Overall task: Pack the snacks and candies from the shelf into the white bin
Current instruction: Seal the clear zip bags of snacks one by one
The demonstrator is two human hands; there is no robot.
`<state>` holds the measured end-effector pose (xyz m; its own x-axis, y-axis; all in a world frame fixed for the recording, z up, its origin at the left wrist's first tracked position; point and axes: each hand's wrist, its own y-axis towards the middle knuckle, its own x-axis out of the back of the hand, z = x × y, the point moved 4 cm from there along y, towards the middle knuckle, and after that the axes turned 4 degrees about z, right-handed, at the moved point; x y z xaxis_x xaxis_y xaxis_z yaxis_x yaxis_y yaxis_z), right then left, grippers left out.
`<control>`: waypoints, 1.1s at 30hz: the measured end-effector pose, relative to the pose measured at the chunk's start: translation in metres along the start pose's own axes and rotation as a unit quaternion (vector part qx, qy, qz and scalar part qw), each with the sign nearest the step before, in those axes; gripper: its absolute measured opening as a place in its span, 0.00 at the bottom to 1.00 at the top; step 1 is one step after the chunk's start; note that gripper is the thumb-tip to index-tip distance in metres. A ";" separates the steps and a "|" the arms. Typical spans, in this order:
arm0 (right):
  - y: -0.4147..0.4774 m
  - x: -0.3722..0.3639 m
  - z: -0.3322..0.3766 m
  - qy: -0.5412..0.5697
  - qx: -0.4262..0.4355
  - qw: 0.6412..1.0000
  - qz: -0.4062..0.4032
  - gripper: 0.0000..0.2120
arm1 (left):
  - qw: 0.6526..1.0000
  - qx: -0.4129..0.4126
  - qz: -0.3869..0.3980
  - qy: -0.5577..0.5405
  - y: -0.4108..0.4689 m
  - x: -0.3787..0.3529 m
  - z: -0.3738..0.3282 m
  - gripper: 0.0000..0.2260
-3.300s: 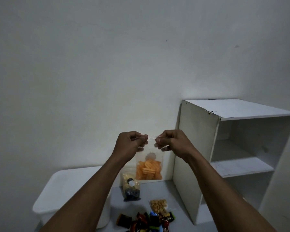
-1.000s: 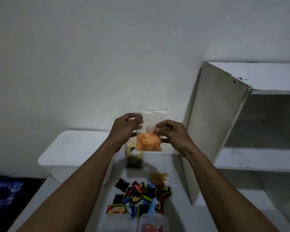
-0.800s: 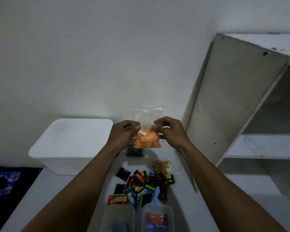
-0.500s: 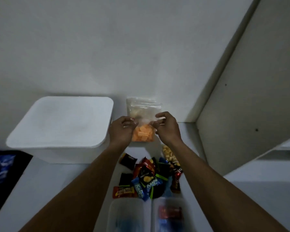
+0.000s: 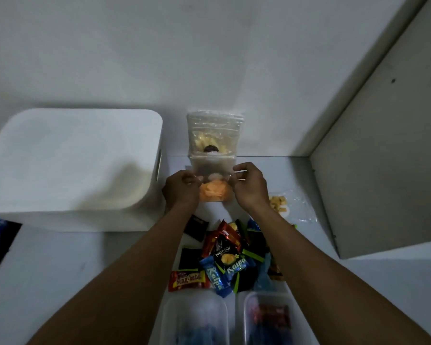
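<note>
Both hands hold one clear bag (image 5: 213,181) of orange snacks above the back of the desk (image 5: 60,260), close to the wall (image 5: 184,58). The left hand (image 5: 181,189) pinches the bag's left side between thumb and fingers; the right hand (image 5: 249,186) pinches its right side the same way, fingers curled in. The bag hangs upright between them, its orange contents sunk to the bottom and its upper part empty and see-through.

Just behind it, a second bag (image 5: 214,135) stands against the wall at the desk's back edge, holding pale yellow pieces and something dark. Its lower part is hidden by the held bag.

The white bin (image 5: 70,165) sits at the desk's back left, its right wall just beside the left hand. Whether it is open or lidded cannot be told.

To the right of the right wrist a flat bag of small tan pieces (image 5: 283,205) lies on the desk near the shelf's side panel (image 5: 383,158), which stands along the desk's right.

Between the forearms, mid-desk, lies a heap of wrapped candies (image 5: 228,257): blue, black, red and green wrappers, with a red bar (image 5: 188,280) at its left. At the front edge stand two clear tubs (image 5: 194,319), side by side, their contents blurred.
</note>
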<state>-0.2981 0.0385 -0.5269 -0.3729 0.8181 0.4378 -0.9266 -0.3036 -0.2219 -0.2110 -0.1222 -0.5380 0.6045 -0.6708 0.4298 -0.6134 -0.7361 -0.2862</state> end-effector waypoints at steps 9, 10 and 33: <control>0.001 0.014 0.004 -0.029 0.006 0.999 0.029 0.14 | 0.999 -0.028 -0.025 0.027 -0.008 0.000 -0.009 0.12; 0.001 0.019 0.005 -0.033 0.008 0.999 0.031 0.14 | 0.998 -0.041 -0.039 0.029 -0.013 0.000 -0.014 0.14; -0.019 0.127 -0.100 -0.266 -0.155 0.951 -0.020 0.26 | 0.815 -0.262 0.343 0.388 -0.030 -0.173 -0.047 0.27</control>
<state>-0.3232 0.1967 -0.5549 -0.3861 0.4379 0.8119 -0.9123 -0.0509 -0.4064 -0.3208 0.0201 -0.5632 -0.3498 -0.4993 0.7927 -0.9271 0.0628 -0.3696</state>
